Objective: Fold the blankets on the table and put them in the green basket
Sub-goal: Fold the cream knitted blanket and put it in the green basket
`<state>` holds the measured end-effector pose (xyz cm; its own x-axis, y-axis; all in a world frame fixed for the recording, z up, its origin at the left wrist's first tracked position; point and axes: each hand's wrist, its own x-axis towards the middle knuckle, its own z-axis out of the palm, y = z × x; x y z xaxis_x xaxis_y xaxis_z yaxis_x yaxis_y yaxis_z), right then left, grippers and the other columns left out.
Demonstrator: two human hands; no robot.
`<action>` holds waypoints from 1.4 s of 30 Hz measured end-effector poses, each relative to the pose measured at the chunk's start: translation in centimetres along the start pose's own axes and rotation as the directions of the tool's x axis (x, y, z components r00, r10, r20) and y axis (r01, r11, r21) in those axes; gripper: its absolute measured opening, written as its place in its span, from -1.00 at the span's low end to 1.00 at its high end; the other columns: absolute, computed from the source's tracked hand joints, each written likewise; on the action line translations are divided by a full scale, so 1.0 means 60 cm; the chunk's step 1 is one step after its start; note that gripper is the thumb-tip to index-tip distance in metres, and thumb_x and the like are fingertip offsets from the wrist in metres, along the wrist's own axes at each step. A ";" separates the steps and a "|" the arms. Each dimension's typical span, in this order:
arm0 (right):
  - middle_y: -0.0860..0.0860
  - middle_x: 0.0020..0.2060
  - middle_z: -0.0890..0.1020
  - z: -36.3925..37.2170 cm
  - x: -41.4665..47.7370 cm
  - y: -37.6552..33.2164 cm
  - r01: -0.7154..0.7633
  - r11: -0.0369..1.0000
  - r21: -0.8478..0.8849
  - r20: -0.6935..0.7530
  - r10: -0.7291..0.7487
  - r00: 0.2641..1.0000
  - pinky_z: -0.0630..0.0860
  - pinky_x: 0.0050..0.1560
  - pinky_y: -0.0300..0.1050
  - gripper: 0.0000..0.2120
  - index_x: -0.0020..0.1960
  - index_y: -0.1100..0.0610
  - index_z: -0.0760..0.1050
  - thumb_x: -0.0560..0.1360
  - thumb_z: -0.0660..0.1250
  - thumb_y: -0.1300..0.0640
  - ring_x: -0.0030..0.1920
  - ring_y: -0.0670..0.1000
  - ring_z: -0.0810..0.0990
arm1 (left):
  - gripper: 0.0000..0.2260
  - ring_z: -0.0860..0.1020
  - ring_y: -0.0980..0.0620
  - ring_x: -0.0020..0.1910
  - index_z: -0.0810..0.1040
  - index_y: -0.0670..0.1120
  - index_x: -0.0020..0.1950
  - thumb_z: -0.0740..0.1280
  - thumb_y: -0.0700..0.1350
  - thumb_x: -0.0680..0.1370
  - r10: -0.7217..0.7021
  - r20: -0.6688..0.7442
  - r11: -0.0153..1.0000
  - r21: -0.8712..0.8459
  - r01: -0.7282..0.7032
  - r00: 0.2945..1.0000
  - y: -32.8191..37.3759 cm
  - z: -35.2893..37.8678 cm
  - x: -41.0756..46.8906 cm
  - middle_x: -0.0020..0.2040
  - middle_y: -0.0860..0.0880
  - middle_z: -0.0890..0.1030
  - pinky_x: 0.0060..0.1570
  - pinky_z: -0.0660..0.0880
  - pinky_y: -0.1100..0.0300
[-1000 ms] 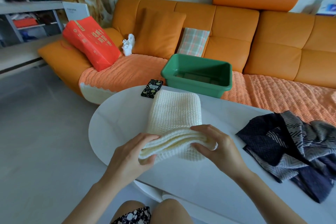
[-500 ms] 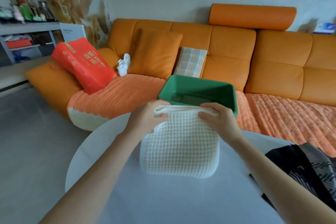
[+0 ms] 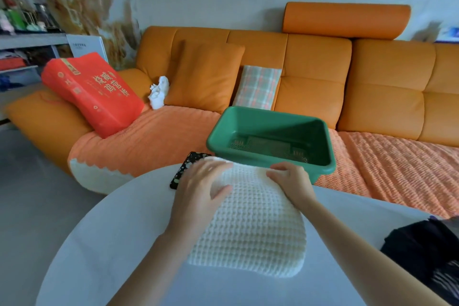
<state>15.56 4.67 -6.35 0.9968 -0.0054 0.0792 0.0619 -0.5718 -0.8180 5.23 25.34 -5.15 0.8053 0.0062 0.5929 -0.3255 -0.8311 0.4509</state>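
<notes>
White round tabletop (image 3: 111, 243) carries a folded cream waffle-knit blanket (image 3: 248, 231) lying flat at its middle. A crumpled dark patterned blanket (image 3: 427, 251) lies at the right edge. At the cream blanket's far edge, the left hand (image 3: 198, 189), blurred, rests with fingers spread, and the right hand (image 3: 290, 181) curls onto the fold. Just beyond sit a black speckled phone (image 3: 183, 169) and a green plastic basket (image 3: 218, 131) on the orange leather sofa (image 3: 372, 97).

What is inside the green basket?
The basket shows only a bare slotted floor; its near inner side is hidden behind its own front wall. The white blanket is outside, on the table.
</notes>
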 end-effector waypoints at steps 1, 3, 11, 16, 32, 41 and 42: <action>0.00 0.06 0.64 -0.006 -0.004 -0.005 -0.010 1.000 0.005 0.006 0.010 1.000 0.49 0.00 -0.14 -0.71 0.12 0.08 0.59 0.43 0.41 0.03 -0.01 -0.04 0.56 | -0.73 0.37 0.24 0.23 0.54 0.07 0.22 0.28 0.03 0.54 -0.092 0.107 0.993 -0.062 0.099 0.990 -0.002 0.002 -0.013 0.20 0.19 0.50 0.26 0.32 0.23; 0.04 0.21 0.55 -0.016 -0.018 -0.016 -0.004 1.000 0.017 0.000 0.004 1.000 0.45 0.06 -0.13 -0.62 0.23 0.06 0.52 0.45 0.39 -0.03 0.11 -0.01 0.51 | -0.71 0.32 0.31 0.23 0.51 0.11 0.25 0.15 0.09 0.59 -0.233 0.245 0.960 -0.097 0.263 0.941 -0.012 0.009 -0.025 0.24 0.21 0.46 0.20 0.29 0.29; -0.11 0.52 -0.17 0.008 -0.133 0.001 0.028 0.997 -0.066 0.231 -0.012 0.973 0.10 0.44 0.05 -0.33 0.49 -0.20 0.04 0.47 0.21 -0.26 0.50 0.08 0.06 | -0.55 -0.01 0.20 0.45 0.23 0.17 0.43 0.11 0.21 0.56 -0.307 0.450 0.930 -0.044 0.364 0.839 0.004 0.017 -0.013 0.44 0.23 0.10 0.35 0.15 -0.03; 0.01 0.48 0.21 -0.016 -0.145 0.001 -0.281 0.917 0.283 0.307 0.191 0.932 0.36 0.33 0.09 -0.23 0.48 -0.29 -0.12 0.43 0.26 -0.29 0.35 0.10 0.38 | -0.33 0.07 -0.02 0.48 0.23 0.34 0.37 0.35 0.38 0.31 -0.505 0.461 0.666 -0.330 0.669 0.730 0.004 -0.001 -0.030 0.51 0.16 -0.01 0.39 0.14 -0.19; -0.02 0.37 0.41 -0.083 -0.306 0.005 -0.120 0.983 0.139 0.094 0.107 0.990 0.43 0.23 0.00 -0.42 0.46 -0.31 0.03 0.53 0.19 -0.15 0.28 0.07 0.47 | -0.48 0.07 0.13 0.49 0.03 0.33 0.42 0.22 0.05 0.58 -0.396 0.406 0.771 -0.341 0.539 0.824 0.120 -0.042 -0.157 0.53 0.16 -0.01 0.46 0.09 0.02; 0.07 0.48 0.22 -0.082 -0.275 0.009 -0.303 0.944 0.132 0.288 0.255 0.923 0.24 0.37 0.04 -0.39 0.52 -0.14 -0.09 0.57 0.12 -0.16 0.40 0.15 0.32 | -0.37 0.22 0.05 0.44 0.02 0.22 0.48 0.19 0.24 0.47 -0.471 0.509 0.623 -0.387 0.680 0.721 0.093 -0.037 -0.142 0.52 0.14 0.09 0.40 0.21 0.01; 0.04 0.47 0.23 -0.091 -0.276 0.013 -0.349 0.918 0.189 0.330 0.275 0.903 0.26 0.37 0.06 -0.36 0.51 -0.19 -0.08 0.54 0.16 -0.19 0.37 0.15 0.35 | -0.35 0.12 0.09 0.47 -0.02 0.19 0.50 0.19 0.23 0.48 -0.468 0.499 0.591 -0.437 0.678 0.730 0.096 -0.046 -0.144 0.52 0.16 0.05 0.43 0.11 0.03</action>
<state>-1.18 -0.15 -5.19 0.9336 0.1082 -0.3415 -0.2814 -0.3683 -0.8861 -4.96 22.05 -5.85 0.9870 0.1164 -0.1112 0.1369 -0.2445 0.9599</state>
